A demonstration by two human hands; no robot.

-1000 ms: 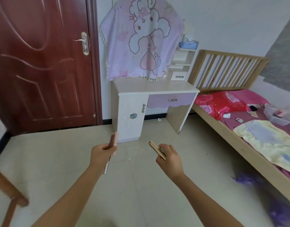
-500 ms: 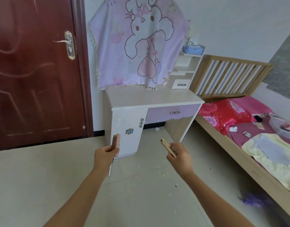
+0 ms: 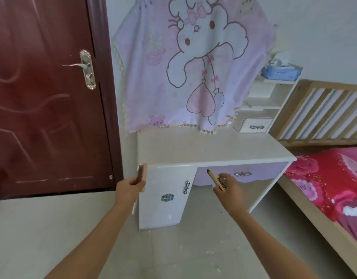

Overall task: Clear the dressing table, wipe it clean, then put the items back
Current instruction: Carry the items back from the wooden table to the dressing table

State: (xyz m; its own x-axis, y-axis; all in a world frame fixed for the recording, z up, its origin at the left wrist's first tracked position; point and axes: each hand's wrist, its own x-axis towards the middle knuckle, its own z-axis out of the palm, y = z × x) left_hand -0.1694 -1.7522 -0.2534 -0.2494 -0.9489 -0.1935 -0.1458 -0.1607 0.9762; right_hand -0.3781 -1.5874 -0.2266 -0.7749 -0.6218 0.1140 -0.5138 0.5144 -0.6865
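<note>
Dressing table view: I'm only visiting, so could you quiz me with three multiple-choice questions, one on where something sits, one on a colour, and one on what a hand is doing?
1. Where is the blue tissue pack?
A. on the bed
B. on the top shelf, right of the hanging cloth
C. on the floor

2. What colour is the wide drawer front?
A. green
B. black
C. lilac

3. What is the left hand doing?
A. gripping a flat pink item
B. lying flat on the tabletop
C. hanging empty

Answers:
1. B, the pack sits on the highest shelf.
2. C, the panel around the bow handle is lilac.
3. A, the fingers curl round the pink item.
</note>
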